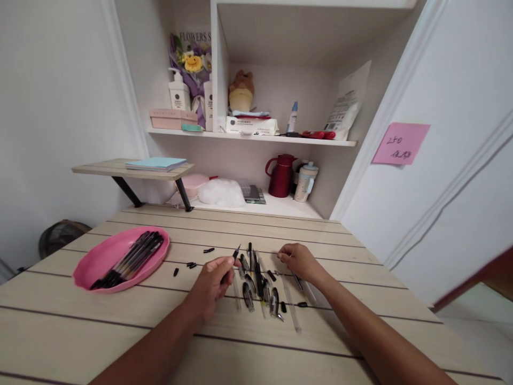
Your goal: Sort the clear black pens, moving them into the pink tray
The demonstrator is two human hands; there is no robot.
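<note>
My left hand (212,283) is closed around a thin black pen part (231,262), whose tip points up and to the right. My right hand (298,261) rests on the wooden table (120,331) with its fingers curled, fingertips pinching at small pieces by a scatter of pen parts (260,286): black caps, clear barrels and refills. What the right fingers hold is too small to make out. To the left lies a pink oval tray (100,259) with several assembled black pens (128,258) in it.
A few small black caps (191,264) lie between tray and hands. Behind the table are a low wooden stand with a blue notebook (156,163), a red jug (280,175), a cup, and shelves with bottles. A pink sticky note (399,143) hangs on the right wall.
</note>
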